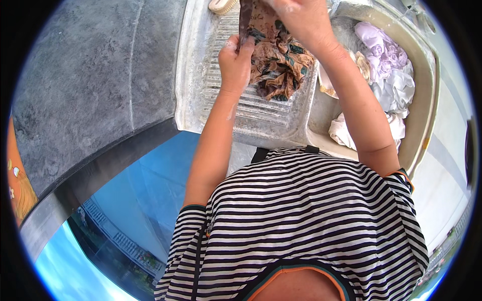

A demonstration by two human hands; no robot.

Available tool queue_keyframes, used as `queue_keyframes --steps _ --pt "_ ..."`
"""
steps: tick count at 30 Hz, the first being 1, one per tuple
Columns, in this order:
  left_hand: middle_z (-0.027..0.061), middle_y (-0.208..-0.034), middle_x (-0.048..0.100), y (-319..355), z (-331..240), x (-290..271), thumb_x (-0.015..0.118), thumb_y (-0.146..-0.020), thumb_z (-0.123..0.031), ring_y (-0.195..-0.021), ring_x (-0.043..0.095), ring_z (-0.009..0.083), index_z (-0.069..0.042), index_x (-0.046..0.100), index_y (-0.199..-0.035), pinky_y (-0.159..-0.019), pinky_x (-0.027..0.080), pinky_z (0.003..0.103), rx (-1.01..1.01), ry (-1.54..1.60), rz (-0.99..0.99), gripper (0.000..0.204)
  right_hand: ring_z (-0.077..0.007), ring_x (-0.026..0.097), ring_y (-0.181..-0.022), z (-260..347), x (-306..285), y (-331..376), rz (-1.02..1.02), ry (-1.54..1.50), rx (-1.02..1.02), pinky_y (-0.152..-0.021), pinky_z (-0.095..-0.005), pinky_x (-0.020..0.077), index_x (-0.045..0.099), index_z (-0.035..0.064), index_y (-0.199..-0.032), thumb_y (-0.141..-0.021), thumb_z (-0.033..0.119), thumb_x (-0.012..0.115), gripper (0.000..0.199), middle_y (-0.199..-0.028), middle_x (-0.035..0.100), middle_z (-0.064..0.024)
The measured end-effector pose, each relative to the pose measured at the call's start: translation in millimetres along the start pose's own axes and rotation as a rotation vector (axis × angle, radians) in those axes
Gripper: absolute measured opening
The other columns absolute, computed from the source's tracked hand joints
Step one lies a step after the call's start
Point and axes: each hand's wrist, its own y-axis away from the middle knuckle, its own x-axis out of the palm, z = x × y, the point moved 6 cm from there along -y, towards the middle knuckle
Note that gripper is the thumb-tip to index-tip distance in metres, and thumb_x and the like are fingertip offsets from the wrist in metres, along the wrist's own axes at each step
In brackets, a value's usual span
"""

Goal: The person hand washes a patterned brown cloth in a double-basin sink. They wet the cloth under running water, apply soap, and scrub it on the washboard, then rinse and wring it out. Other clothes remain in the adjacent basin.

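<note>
A brown patterned cloth [281, 67] with dark green and black markings lies bunched on the ridged washboard [266, 116] of a pale stone sink. My left hand [236, 62] is closed on the cloth's left edge, its thumb pointing up along the fabric. Farther away, my right hand [304, 22] grips the upper part of the same cloth; the frame's top edge cuts off some of its fingers. Soapy foam shows on both hands, and the fabric is stretched upward between them.
Right of the washboard, the basin [321, 108] holds a lilac cloth [379, 45], a white cloth [394, 90] and a cream cloth [342, 133]. A scrubbing brush [222, 6] lies at the washboard's far left. A dark grey stone counter [90, 80] adjoins the sink on the left.
</note>
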Motion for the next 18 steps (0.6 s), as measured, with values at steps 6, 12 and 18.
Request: queue_keyframes --steps 6,12,18 --pt "0.0164 -0.142 0.055 1 -40 -13 0.066 -0.096 -0.044 -0.132 0.051 0.0316 -0.001 0.048 -0.145 -0.113 0.037 0.051 -0.090 0.703 0.194 0.067 -0.0092 0.057 -0.080 -83 -28 -16 -0.199 -0.633 0.009 -0.075 -0.0283 0.0469 0.069 0.0017 -0.093 -0.094 0.016 0.064 0.015 -0.089 0.065 0.0011" --pt "0.0088 -0.103 0.068 -8 63 -6 0.040 -0.108 -0.044 -0.109 0.063 0.0209 0.000 0.053 -0.125 -0.110 0.044 0.039 -0.434 1.366 0.852 0.049 -0.0218 0.063 -0.054 -5 125 122 0.218 0.551 -0.443 -0.062 -0.0419 0.0578 0.063 0.0088 -0.069 -0.095 0.038 0.064 0.039 -0.062 0.063 -0.0091" --pt "0.0088 -0.092 0.061 12 26 39 0.046 -0.105 -0.039 -0.082 0.065 0.0201 -0.005 0.060 -0.123 -0.081 0.059 0.038 -0.721 0.764 -0.057 0.040 -0.0294 0.067 -0.057 -83 79 43 0.040 0.546 0.073 -0.055 -0.0434 0.0540 0.067 0.0121 -0.071 -0.096 0.037 0.062 0.036 -0.069 0.070 -0.0095"
